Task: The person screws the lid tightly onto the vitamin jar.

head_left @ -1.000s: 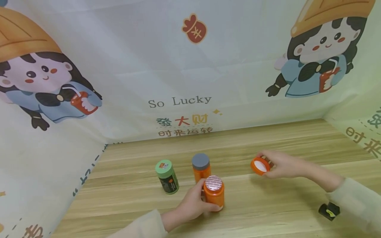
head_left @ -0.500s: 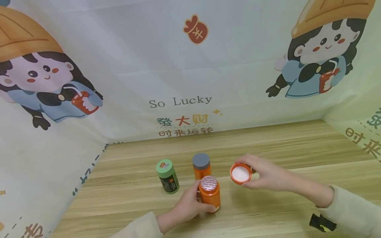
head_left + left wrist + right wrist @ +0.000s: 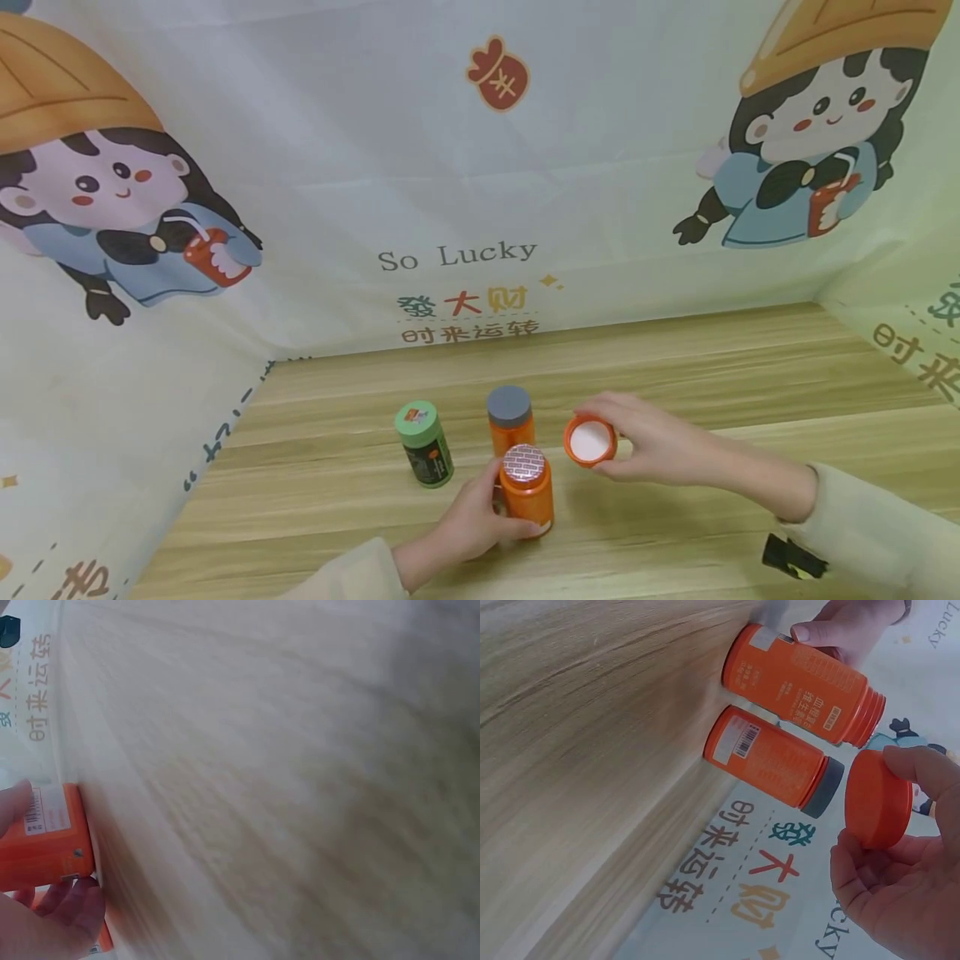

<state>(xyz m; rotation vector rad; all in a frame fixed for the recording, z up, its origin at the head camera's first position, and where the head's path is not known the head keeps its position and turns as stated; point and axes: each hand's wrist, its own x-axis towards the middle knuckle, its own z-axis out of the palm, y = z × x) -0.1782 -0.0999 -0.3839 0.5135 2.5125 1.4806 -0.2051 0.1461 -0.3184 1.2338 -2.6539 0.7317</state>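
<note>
An orange bottle (image 3: 528,497) without its cap stands on the table, a patterned seal across its mouth. My left hand (image 3: 468,518) grips it low from the left; the right wrist view shows its bare screw thread and white print. My right hand (image 3: 656,442) pinches an orange cap (image 3: 877,799) by its edge. In the head view the cap's white inside (image 3: 590,441) faces the camera, just right of the bottle and apart from it. Right behind the held bottle stands a second orange bottle (image 3: 512,435) with a grey lid (image 3: 510,406).
A dark bottle (image 3: 428,460) with a green lid stands left of the orange ones. Under the right sleeve (image 3: 862,525) a small black object (image 3: 793,557) with a yellow mark lies on the table (image 3: 315,492). Printed cloth (image 3: 337,167) walls the back and sides.
My right hand has brought the cap leftward toward the held bottle, and its white inside has turned more to the camera. My left hand and the bottle have shifted slightly left.
</note>
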